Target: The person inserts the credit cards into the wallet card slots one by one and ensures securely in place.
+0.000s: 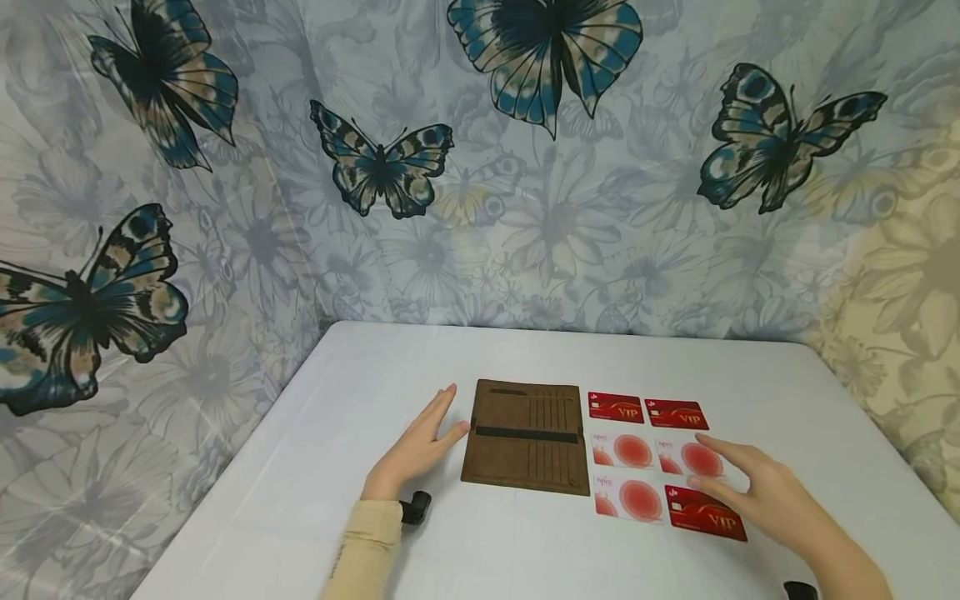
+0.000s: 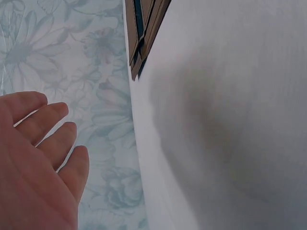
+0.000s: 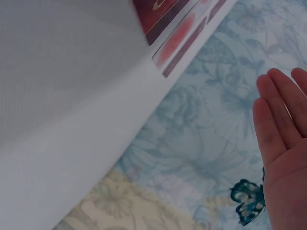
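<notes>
A brown wallet (image 1: 525, 467) lies unfolded on the white table, its card slots and dark middle band facing up. Just left of it is my left hand (image 1: 412, 454), fingers extended, thumb tip close to the wallet's edge. To the wallet's right, cards lie in two columns: red VIP cards (image 1: 615, 407) and white cards with a pink-red circle (image 1: 628, 497). My right hand (image 1: 772, 492) hovers over the right column, thumb and fingers apart with nothing between them, partly covering the lower red VIP card (image 1: 697, 510). Both wrist views show empty palms with extended fingers.
The white table (image 1: 262, 500) ends at a back edge against a wall covering (image 1: 555, 242) printed with flowers and butterflies. A black wrist device (image 1: 416, 507) sits on my left wrist, and another dark one (image 1: 800, 590) shows by the right wrist.
</notes>
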Motion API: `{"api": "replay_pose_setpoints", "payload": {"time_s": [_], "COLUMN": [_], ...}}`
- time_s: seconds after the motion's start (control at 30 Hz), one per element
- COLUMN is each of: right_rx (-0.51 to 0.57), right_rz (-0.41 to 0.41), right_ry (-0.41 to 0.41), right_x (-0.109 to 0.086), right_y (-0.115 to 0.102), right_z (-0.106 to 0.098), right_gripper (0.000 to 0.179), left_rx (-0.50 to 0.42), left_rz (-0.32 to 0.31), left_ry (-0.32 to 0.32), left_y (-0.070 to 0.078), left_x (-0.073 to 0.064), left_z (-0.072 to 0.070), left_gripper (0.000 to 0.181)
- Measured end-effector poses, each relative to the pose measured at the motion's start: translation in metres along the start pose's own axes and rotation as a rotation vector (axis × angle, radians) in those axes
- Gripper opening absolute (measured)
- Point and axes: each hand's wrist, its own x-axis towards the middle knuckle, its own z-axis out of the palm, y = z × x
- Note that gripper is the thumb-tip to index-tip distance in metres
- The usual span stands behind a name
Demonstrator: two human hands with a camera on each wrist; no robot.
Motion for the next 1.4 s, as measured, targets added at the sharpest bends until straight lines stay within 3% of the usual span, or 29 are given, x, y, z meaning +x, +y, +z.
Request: {"api": "replay_pose_setpoints", "payload": {"time_s": [0.37, 0.6, 0.97, 1.4], "right_rx": [0.04, 0.056, 0.105, 0.128], "right_rz": [-0.023, -0.086, -0.106, -0.048], "right_ry": [-0.048, -0.029, -0.097, -0.201], "right_x": [0.008, 0.013, 0.017, 0.017], "right_y": [-0.013, -0.018, -0.026, -0.032], "right_z": [0.013, 0.02, 0.031, 0.042], "right_gripper": [0.072, 0.065, 0.068, 0.071], "left_rx": [-0.011, -0.012, 0.023, 0.042], "left_rz": [-0.027, -0.03, 0.008, 0.025], "left_ry": [-0.064, -0.077, -0.096, -0.166], "left_y": [0.001, 0.001, -0.002, -0.009], "left_x": [0.002, 0.003, 0.002, 0.0], "left_z": [0.008, 0.012, 0.018, 0.018], "left_gripper": [0.076, 0.078, 0.082, 0.094]}}
